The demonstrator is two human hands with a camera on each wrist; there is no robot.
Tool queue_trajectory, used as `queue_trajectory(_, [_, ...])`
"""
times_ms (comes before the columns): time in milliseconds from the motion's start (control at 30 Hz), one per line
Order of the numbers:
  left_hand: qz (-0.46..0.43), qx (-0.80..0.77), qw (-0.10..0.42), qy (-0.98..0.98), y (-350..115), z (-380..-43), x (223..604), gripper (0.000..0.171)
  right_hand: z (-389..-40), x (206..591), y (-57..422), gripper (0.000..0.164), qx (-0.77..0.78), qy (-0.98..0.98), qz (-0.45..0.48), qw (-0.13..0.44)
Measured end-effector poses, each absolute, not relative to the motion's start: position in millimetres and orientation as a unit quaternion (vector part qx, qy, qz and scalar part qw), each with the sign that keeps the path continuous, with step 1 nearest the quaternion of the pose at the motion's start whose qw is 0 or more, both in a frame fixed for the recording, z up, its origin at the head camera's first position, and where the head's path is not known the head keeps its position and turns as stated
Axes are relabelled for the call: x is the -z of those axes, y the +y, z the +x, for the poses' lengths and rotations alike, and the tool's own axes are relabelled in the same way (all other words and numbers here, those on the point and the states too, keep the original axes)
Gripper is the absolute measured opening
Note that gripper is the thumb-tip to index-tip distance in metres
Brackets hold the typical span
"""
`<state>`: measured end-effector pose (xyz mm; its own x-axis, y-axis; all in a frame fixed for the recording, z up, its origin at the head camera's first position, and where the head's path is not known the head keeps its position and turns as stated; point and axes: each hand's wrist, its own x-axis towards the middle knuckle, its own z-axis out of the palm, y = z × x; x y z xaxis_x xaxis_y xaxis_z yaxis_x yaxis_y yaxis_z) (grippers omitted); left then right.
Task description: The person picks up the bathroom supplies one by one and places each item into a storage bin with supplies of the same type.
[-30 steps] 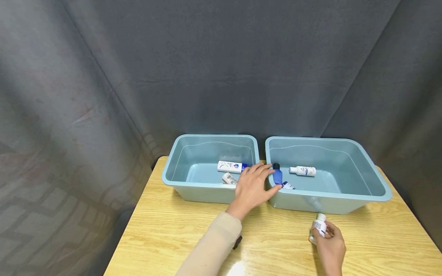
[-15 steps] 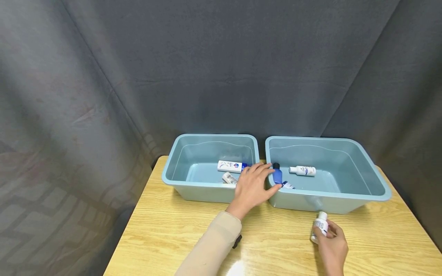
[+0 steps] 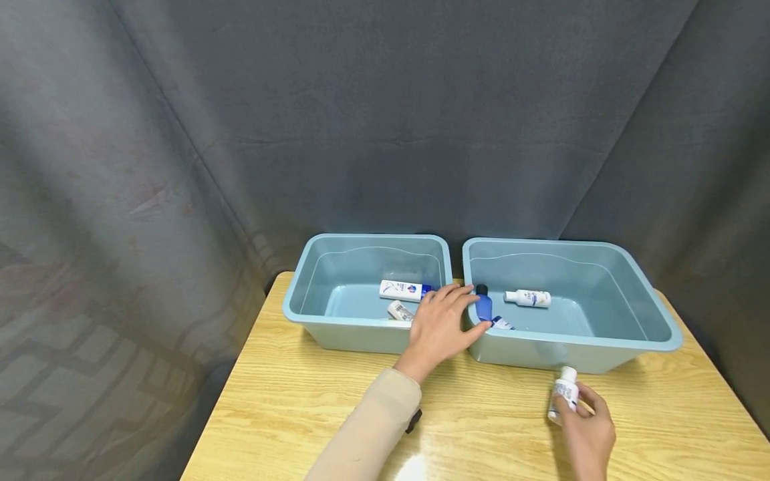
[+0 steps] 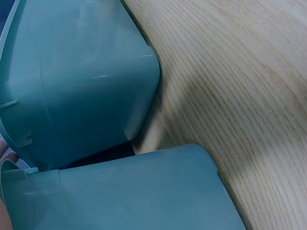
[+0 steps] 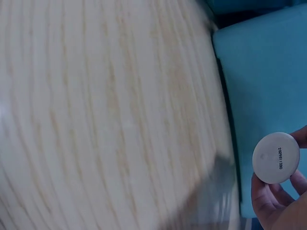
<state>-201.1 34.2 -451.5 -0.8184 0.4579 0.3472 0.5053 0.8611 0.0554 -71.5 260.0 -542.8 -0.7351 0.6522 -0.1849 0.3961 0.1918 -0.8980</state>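
Observation:
In the head view my right hand (image 3: 588,427) pinches a small white bottle (image 3: 563,395) between thumb and fingers, in front of the right bin (image 3: 577,343). The bottle leans slightly, white cap up. The right wrist view shows its round base (image 5: 276,158) with a printed number. My left hand (image 3: 442,327) lies with fingers spread across the adjoining rims of the left bin (image 3: 355,322) and the right bin. Near its fingertips, inside the right bin, are a blue bottle (image 3: 484,308) with a black cap and a partly hidden blue-and-white item (image 3: 501,323).
A white bottle (image 3: 527,298) lies in the right bin. The left bin holds a white bottle with a blue cap (image 3: 401,290) and another white bottle (image 3: 400,310), partly hidden. Both bins stand on a wooden table (image 3: 289,401) before a grey curtain (image 3: 385,133).
My right hand has moved slightly to the right with the white bottle, which has stayed in its grip. The left hand and the bins have kept their places.

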Motion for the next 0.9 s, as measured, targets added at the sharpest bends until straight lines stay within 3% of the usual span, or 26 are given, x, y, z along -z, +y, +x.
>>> queue_trajectory(900, [-0.257,0.067,0.168,-0.949,33.5,-201.1,451.8,0.058,-61.5,509.0,257.9,0.054,-0.508,-0.775,-0.346,0.146])
